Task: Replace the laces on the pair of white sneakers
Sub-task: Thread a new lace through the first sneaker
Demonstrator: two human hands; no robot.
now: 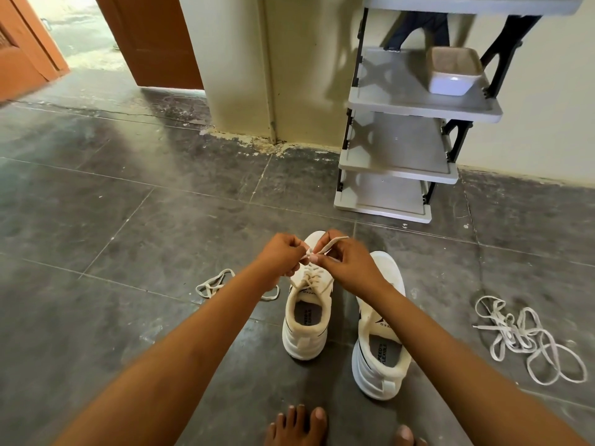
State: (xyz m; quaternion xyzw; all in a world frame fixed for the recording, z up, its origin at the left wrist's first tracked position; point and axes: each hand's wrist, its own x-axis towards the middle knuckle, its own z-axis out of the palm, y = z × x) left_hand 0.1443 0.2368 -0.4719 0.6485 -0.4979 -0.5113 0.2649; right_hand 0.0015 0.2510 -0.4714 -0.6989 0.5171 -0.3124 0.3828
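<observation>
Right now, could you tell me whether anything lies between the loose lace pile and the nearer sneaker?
Nothing visible does: only bare floor separates the lace pile from the right-side sneaker. The right hand, though, is pinching a lace over the other sneaker.

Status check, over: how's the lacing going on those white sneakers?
Left hand and right hand both pinching the lace over the left-side sneaker. That sneaker threaded. Loose laces lying aside, clear of the work.

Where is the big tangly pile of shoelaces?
In the head view, the tangled laces lie on the floor at the right, beside the right-hand sneaker, apart from it.
</observation>
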